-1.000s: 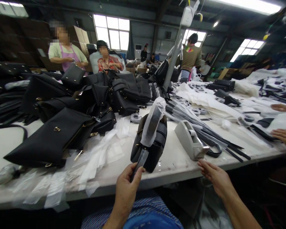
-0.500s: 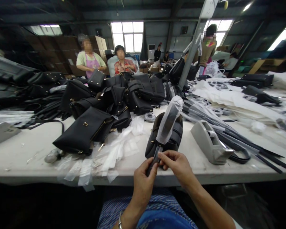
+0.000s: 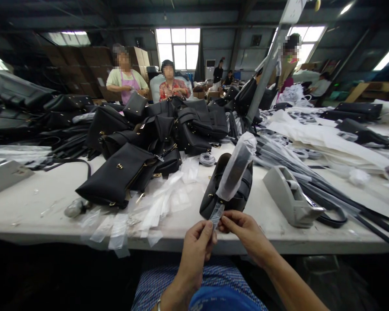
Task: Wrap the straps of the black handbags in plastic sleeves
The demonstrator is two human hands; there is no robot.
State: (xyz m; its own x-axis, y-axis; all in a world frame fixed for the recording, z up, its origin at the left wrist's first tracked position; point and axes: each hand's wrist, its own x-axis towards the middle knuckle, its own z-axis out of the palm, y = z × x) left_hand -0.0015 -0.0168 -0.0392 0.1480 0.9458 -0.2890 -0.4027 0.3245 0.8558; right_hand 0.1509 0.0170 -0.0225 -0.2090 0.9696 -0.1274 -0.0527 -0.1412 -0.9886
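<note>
A small black handbag stands on the white table straight in front of me. Its upright strap, or handle, is covered by a milky plastic sleeve. Below that sleeve, a narrow strap end covered in crinkled clear plastic slants down towards me. My left hand pinches the lower part of this strap end between thumb and fingers. From the other side, my right hand is closed with thumb and forefinger at the strap end's edge. The fingertips hide what exactly the right hand grips.
A grey tape dispenser stands right of the handbag. Left lie a black bag, plastic strips and a coil. Black bags are heaped behind; wrapped straps lie right, past a metal post. People work across the table.
The strap end between my hands looked dark and now shows crinkled, whitish plastic. My left hand has slid slightly lower along it. The whole view has shifted a little.
</note>
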